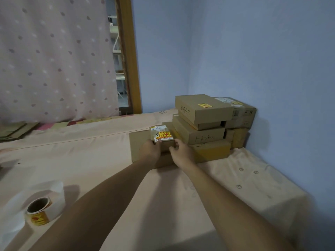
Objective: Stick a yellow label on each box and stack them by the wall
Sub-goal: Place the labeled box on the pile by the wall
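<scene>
Left hand (151,149) and right hand (181,151) around a small yellow-labelled box (161,137) on a flat carton (139,141) beside stacked boxes (203,109)

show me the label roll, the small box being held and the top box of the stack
label roll (39,219), head view, on its yellow outer wrap.
small box (161,133), head view, on its top face.
top box (190,103), head view, on the bare cardboard of its lid.

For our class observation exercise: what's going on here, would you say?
A person grips a small box with the left hand and right hand. It already carries a yellow label and sits over a wide flat box, beside the stack of boxes in the wall corner. The label roll lies on the bed, nearer the camera.
</scene>
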A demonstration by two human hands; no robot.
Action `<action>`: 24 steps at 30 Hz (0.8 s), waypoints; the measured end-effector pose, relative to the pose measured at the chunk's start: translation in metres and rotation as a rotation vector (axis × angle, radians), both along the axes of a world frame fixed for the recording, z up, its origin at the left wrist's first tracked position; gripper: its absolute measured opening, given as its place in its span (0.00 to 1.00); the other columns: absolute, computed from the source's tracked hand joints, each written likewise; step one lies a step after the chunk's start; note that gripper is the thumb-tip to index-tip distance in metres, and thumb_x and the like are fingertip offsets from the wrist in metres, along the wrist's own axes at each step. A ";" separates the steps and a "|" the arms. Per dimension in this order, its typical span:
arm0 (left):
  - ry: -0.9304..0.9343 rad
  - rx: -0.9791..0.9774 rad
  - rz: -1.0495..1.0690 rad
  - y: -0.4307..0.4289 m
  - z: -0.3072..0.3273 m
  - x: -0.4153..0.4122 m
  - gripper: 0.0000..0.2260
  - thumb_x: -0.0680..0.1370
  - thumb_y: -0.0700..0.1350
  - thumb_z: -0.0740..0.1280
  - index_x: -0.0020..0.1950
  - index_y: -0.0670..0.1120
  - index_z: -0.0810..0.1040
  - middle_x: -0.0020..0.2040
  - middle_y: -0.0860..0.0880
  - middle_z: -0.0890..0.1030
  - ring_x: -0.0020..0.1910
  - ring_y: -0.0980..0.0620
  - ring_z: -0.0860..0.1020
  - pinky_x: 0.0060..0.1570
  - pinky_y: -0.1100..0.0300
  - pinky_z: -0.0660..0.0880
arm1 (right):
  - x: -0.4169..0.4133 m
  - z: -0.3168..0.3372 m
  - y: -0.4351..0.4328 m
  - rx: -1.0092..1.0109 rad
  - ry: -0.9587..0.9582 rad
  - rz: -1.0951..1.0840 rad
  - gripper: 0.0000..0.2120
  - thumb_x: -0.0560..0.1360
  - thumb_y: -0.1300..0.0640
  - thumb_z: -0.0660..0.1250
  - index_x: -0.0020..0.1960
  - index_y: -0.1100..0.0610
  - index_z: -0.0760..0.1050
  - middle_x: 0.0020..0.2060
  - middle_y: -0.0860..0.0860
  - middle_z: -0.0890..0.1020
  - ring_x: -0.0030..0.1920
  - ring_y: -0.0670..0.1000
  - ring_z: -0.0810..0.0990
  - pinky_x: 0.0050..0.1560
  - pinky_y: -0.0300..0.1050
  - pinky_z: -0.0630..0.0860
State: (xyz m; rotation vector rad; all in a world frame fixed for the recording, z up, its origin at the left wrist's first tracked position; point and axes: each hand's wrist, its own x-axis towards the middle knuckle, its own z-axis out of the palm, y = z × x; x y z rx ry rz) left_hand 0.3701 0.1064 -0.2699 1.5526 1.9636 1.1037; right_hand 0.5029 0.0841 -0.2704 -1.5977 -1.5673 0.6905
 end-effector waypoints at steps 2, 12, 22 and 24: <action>0.009 -0.007 0.007 0.007 0.000 -0.001 0.19 0.83 0.55 0.61 0.58 0.40 0.77 0.52 0.42 0.82 0.49 0.43 0.78 0.46 0.52 0.74 | 0.002 0.002 0.005 -0.016 -0.015 0.016 0.20 0.82 0.54 0.62 0.74 0.52 0.70 0.68 0.51 0.76 0.67 0.53 0.74 0.59 0.43 0.69; -0.020 -0.042 -0.001 0.016 0.004 -0.004 0.19 0.83 0.55 0.60 0.58 0.40 0.78 0.50 0.43 0.80 0.46 0.46 0.75 0.44 0.55 0.69 | 0.008 -0.005 0.009 -0.004 -0.022 0.021 0.18 0.81 0.53 0.65 0.70 0.52 0.73 0.66 0.48 0.77 0.64 0.50 0.76 0.54 0.40 0.68; -0.067 -0.005 0.000 -0.009 0.016 -0.020 0.10 0.79 0.46 0.63 0.56 0.43 0.78 0.52 0.45 0.82 0.50 0.46 0.79 0.51 0.51 0.78 | -0.003 0.004 -0.011 0.020 -0.060 0.017 0.14 0.81 0.54 0.64 0.66 0.52 0.75 0.63 0.48 0.78 0.59 0.49 0.77 0.52 0.41 0.69; -0.005 0.003 -0.019 -0.022 0.022 -0.029 0.12 0.79 0.45 0.63 0.60 0.43 0.79 0.56 0.45 0.81 0.52 0.47 0.78 0.50 0.55 0.75 | -0.010 0.009 -0.018 0.030 -0.074 0.034 0.13 0.81 0.53 0.64 0.65 0.51 0.75 0.63 0.48 0.78 0.60 0.50 0.77 0.52 0.43 0.70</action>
